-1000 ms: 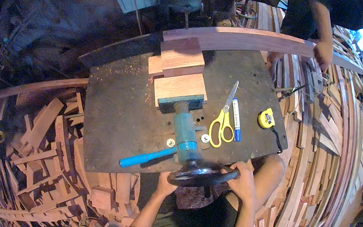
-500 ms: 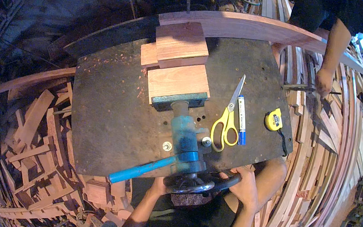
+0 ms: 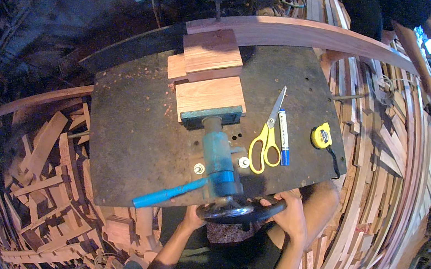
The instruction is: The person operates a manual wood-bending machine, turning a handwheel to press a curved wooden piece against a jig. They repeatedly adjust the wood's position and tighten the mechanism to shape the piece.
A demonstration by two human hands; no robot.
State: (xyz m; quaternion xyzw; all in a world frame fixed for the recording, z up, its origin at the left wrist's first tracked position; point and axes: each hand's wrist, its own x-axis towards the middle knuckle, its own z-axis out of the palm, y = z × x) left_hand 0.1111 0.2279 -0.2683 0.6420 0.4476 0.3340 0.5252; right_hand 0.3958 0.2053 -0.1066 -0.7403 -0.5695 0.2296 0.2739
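Observation:
My right hand (image 3: 291,215) is closed round the right side of a dark metal handwheel (image 3: 227,212) at the table's near edge. At the wheel's left side is my left hand (image 3: 193,218), closed against the rim, its fingers partly hidden behind it. The wheel belongs to a blue screw clamp (image 3: 218,154) with a blue lever (image 3: 168,194) slanting out to the left. The clamp's green jaw plate (image 3: 212,116) touches the near end of a light wooden block (image 3: 210,96). Behind that block sits a raised reddish wooden block (image 3: 212,51), with a smaller wood piece (image 3: 177,67) beside it.
Yellow-handled scissors (image 3: 266,142), a white-and-blue marker (image 3: 283,138) and a yellow tape measure (image 3: 322,135) lie on the dark tabletop (image 3: 136,139). A long board (image 3: 308,36) runs along the far edge. Wood offcuts (image 3: 47,182) and strips (image 3: 368,191) surround the table. Another person's arm (image 3: 416,56) is at far right.
The other person's arm has moved right, away from the table. My view has shifted slightly. Both my hands stay on the handwheel; how far it has turned, I cannot tell.

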